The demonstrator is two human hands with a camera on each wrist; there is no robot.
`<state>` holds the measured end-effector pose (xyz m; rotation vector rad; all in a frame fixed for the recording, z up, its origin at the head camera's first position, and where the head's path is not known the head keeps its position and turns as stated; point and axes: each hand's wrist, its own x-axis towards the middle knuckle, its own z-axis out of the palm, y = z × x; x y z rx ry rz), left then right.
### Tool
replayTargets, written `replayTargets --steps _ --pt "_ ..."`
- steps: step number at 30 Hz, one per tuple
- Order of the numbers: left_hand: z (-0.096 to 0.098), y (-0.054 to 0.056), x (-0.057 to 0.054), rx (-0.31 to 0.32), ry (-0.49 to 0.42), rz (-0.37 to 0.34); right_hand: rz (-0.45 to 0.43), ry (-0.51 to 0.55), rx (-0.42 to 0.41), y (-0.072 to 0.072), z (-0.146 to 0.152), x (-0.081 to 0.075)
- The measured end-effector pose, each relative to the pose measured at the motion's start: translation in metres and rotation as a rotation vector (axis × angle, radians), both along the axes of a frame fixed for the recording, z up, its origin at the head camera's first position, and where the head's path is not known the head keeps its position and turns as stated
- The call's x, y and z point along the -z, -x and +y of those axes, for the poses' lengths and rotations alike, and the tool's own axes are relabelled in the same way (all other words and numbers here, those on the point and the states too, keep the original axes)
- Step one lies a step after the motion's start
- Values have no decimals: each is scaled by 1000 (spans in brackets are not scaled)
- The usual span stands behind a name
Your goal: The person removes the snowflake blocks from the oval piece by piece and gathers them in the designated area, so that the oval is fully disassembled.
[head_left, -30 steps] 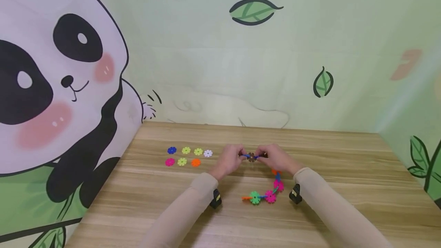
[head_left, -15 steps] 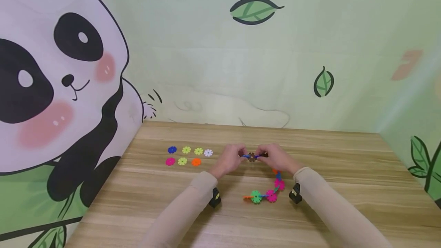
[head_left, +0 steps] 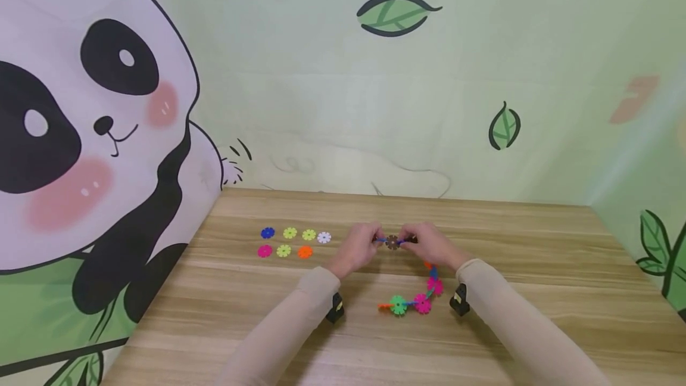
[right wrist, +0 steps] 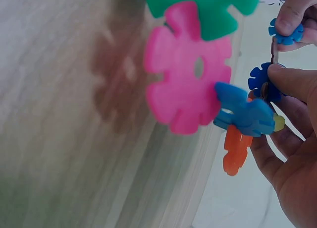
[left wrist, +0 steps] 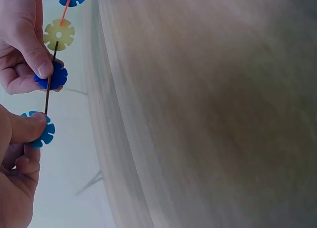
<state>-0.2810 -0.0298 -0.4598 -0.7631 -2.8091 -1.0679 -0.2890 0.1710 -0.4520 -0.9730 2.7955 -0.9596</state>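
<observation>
My left hand (head_left: 358, 248) pinches a light blue notched snowflake disc (left wrist: 48, 134) between thumb and fingers. Beside it, my right hand (head_left: 430, 245) grips a dark blue disc (left wrist: 60, 77). A brown disc (head_left: 395, 245) spans the gap between the two, its edge meeting both blue discs. From the right hand a chain of linked discs curves down towards the front of the table. Its yellow disc (left wrist: 51, 32) shows in the left wrist view, and an orange disc (right wrist: 237, 151), a pink disc (right wrist: 168, 79) and a green disc (right wrist: 218, 15) in the right wrist view.
Loose snowflake discs lie in two rows on the wooden table (head_left: 214, 302), left of the hands: a blue one (head_left: 265, 233), a pink one (head_left: 261, 252), an orange one (head_left: 302, 253), a white one (head_left: 321, 239) and several yellow-green ones. A printed cloth (head_left: 321, 76) stands behind.
Both hands stay almost in place, still holding the same discs. The light blue disc looks slightly more edge-on in the head view, and the hanging chain has shifted very little.
</observation>
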Motion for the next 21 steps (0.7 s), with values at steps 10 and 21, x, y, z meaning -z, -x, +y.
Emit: replayTargets --steps 10,21 --pt "-9 2 -6 -46 -123 -28 -12 -6 26 2 0 -3" --pt "-36 3 -7 -60 -113 -46 -16 -12 19 2 2 0"
